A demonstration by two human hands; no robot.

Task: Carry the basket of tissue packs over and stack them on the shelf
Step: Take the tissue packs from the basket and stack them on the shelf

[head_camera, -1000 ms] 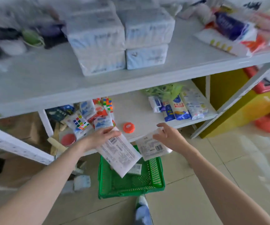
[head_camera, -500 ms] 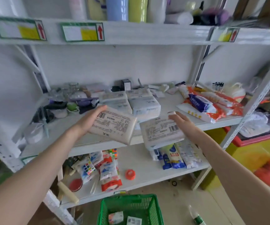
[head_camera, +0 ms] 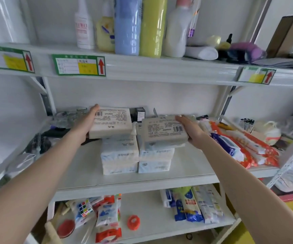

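Two stacks of white tissue packs stand side by side on the middle shelf (head_camera: 186, 168): a left stack (head_camera: 119, 159) and a right stack (head_camera: 155, 162). My left hand (head_camera: 86, 123) holds a white tissue pack (head_camera: 112, 122), label side up, right on top of the left stack. My right hand (head_camera: 188, 129) grips another tissue pack (head_camera: 163, 132) from its right end, resting on or just above the right stack. The basket is out of view.
Bottles (head_camera: 128, 25) line the upper shelf above green price labels (head_camera: 78, 65). Glass jars (head_camera: 70, 116) and a hairbrush (head_camera: 38, 143) sit left of the stacks, red-and-blue wipe packs (head_camera: 237, 148) to the right. The lower shelf holds puzzle cubes (head_camera: 85, 207), snack packs and an orange lid (head_camera: 133, 222).
Both hands lifted the two packs from over the green basket up to the middle shelf and brought them onto the tops of the stacks. My view rose, and the basket dropped out of sight.
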